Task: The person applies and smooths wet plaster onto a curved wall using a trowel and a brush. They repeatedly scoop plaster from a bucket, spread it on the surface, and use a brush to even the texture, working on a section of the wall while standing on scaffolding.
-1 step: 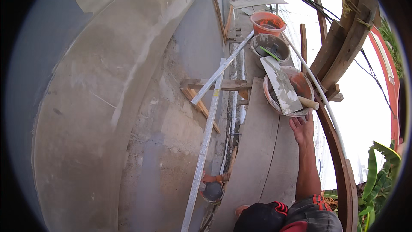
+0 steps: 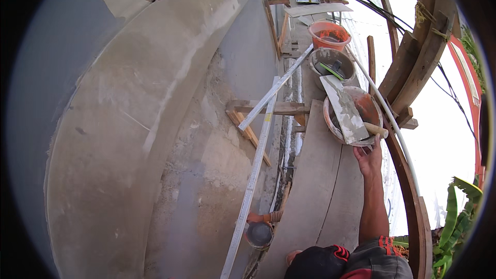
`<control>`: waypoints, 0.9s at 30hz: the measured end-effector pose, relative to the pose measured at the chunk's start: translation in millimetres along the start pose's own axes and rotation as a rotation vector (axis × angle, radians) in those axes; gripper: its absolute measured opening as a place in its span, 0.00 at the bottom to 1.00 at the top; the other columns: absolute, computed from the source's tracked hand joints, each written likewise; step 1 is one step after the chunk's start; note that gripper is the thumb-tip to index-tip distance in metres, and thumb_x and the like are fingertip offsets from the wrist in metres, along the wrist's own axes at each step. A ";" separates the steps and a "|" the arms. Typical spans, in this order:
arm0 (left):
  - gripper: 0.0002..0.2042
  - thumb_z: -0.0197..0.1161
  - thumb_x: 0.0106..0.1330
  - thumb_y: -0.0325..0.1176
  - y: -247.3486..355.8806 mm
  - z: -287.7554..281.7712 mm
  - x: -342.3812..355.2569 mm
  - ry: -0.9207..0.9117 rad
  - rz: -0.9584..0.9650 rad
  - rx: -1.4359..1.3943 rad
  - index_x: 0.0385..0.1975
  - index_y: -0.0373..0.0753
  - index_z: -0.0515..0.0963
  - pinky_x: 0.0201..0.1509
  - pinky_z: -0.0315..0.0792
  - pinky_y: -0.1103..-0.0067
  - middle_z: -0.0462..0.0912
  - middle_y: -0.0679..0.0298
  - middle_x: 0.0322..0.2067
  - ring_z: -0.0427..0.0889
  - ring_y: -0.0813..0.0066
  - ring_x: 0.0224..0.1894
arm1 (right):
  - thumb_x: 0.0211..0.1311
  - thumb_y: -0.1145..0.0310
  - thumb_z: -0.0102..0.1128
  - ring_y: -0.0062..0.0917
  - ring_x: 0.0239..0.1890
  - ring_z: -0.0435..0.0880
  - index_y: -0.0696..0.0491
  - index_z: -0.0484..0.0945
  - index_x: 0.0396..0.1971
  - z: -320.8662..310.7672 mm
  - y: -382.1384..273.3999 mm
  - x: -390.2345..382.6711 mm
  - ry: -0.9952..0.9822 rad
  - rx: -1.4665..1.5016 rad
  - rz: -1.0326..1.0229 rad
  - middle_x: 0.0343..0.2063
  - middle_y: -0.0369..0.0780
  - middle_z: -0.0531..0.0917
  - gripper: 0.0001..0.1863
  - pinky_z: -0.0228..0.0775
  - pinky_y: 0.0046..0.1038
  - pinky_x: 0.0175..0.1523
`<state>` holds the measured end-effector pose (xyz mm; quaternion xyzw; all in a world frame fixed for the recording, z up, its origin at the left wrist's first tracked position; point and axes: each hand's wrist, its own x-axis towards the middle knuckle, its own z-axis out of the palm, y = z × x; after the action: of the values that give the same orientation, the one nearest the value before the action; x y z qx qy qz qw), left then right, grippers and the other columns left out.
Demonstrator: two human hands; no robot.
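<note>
My right hand [image 2: 370,161] is at the near rim of a mortar-smeared bucket [image 2: 327,119], its fingers curled under the rim and its thumb up beside a round wooden handle [image 2: 376,130]. Across this bucket lies a flat, pale board [image 2: 345,111] streaked with grey mortar. The bucket's inside shows orange and grey patches. My left hand is out of view. Lower down, another person's hand [image 2: 253,217], with a banded wrist, reaches from beside the planks to a small bucket of grey material [image 2: 259,233].
A grey bucket [image 2: 317,60] holding a green-edged float [image 2: 331,70] and an orange basin [image 2: 329,30] stand farther along the planks [image 2: 305,186]. Long metal straightedges [image 2: 253,175] lean over wooden brackets [image 2: 274,107] by the plastered wall [image 2: 129,124]. A white pole [image 2: 385,108] and cables edge the right.
The whole view has shifted slightly, so things sit lower and to the right. My right hand stays at the bucket's near rim, its fingers a little more curled.
</note>
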<state>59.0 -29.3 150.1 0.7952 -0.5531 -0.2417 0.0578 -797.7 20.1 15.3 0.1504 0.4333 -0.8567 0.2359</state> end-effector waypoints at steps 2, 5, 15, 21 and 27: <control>0.27 0.59 0.81 0.51 36.3 -18.7 -9.4 -0.042 -0.046 0.098 0.68 0.35 0.79 0.75 0.68 0.61 0.80 0.45 0.65 0.77 0.47 0.68 | 0.76 0.37 0.64 0.43 0.65 0.74 0.49 0.57 0.81 -0.5 23.9 9.4 0.001 -0.004 0.023 0.66 0.48 0.69 0.46 0.71 0.45 0.70; 0.31 0.58 0.81 0.53 72.3 -3.4 -3.5 -0.154 -0.051 0.163 0.72 0.34 0.76 0.80 0.64 0.58 0.76 0.40 0.71 0.73 0.42 0.75 | 0.79 0.39 0.60 0.40 0.65 0.75 0.51 0.58 0.79 -9.5 15.0 33.0 -0.044 0.036 0.038 0.66 0.48 0.70 0.44 0.71 0.45 0.73; 0.34 0.56 0.81 0.58 94.5 -13.4 -63.6 -0.129 0.003 0.098 0.68 0.30 0.79 0.78 0.65 0.58 0.79 0.37 0.68 0.74 0.41 0.74 | 0.82 0.36 0.52 0.37 0.61 0.79 0.54 0.65 0.74 -47.9 28.2 -64.2 -0.052 -0.068 0.109 0.64 0.48 0.75 0.39 0.78 0.42 0.69; 0.13 0.64 0.80 0.29 129.2 -14.5 -36.9 -0.130 0.493 -0.335 0.59 0.31 0.83 0.60 0.79 0.73 0.90 0.54 0.47 0.88 0.66 0.51 | 0.79 0.28 0.48 0.33 0.55 0.82 0.52 0.65 0.76 -92.6 20.2 -157.7 -0.120 -0.256 0.213 0.61 0.43 0.78 0.45 0.79 0.36 0.66; 0.17 0.64 0.76 0.25 257.5 -74.3 -47.7 0.084 1.158 -0.620 0.63 0.36 0.81 0.63 0.78 0.65 0.90 0.52 0.46 0.88 0.64 0.50 | 0.76 0.22 0.43 0.39 0.74 0.73 0.46 0.58 0.81 -117.0 14.9 -232.0 -0.030 -0.366 0.222 0.76 0.42 0.69 0.50 0.73 0.48 0.72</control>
<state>-140.0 -97.3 323.1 0.3245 -0.7936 -0.2883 0.4264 -587.8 171.2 44.7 0.1393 0.5591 -0.7345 0.3586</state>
